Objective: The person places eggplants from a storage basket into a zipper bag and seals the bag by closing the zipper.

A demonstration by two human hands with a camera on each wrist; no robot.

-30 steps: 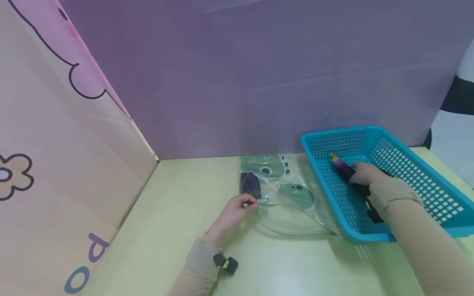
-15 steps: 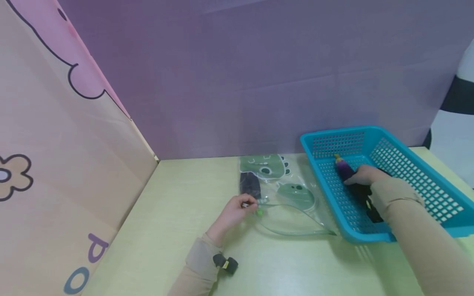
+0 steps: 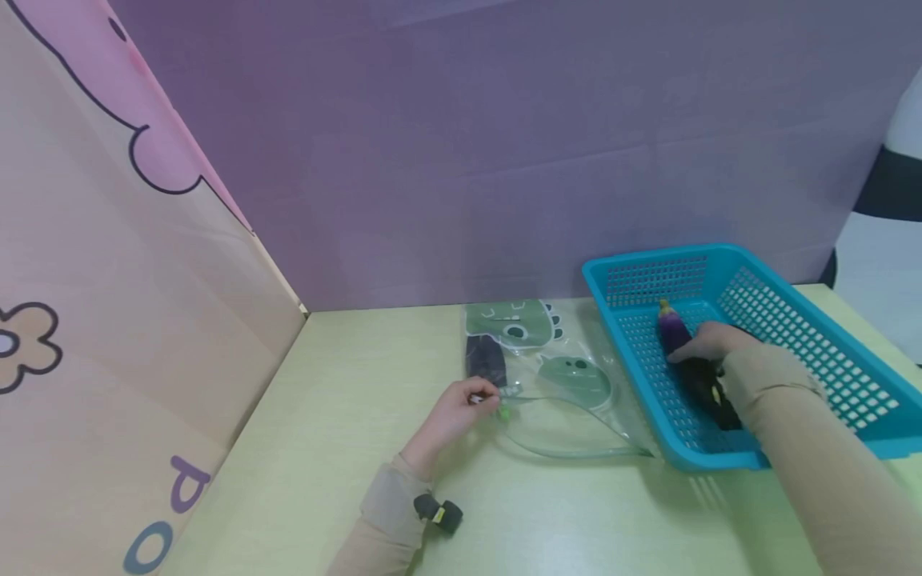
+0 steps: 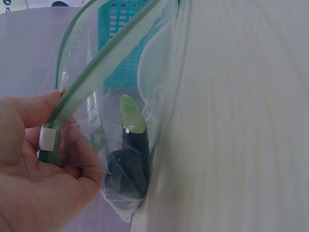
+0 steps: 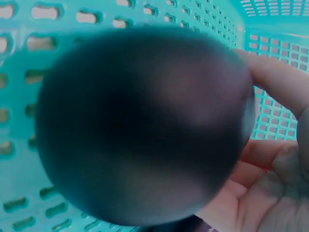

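A clear zip bag [image 3: 623, 412] printed with green cartoon figures lies on the table, its green-edged mouth spread toward the front. My left hand [image 3: 457, 412] pinches the corner of that mouth, beside the white slider [image 4: 47, 139]. Inside the bag is an eggplant with a green stem end [image 4: 133, 113], a dark rounded shape [image 4: 120, 166] showing against it. My right hand [image 3: 713, 340] reaches into the blue basket [image 3: 648, 408] and grips another eggplant [image 3: 673, 330], its yellowish stem pointing away. In the right wrist view this eggplant's blurred blunt end [image 5: 140, 125] hides much of the fingers.
The basket has perforated walls and stands at the table's right side. Behind the table [image 3: 346, 376] rises a purple-grey backdrop [image 3: 432, 160]; a printed panel [image 3: 144, 320] borders the left. A small black device [image 3: 439, 514] sits on my left wrist.
My right hand has turned the eggplant in the basket, so its stem end has swung to the right and now points more straight away. My left hand stays on the bag's mouth.
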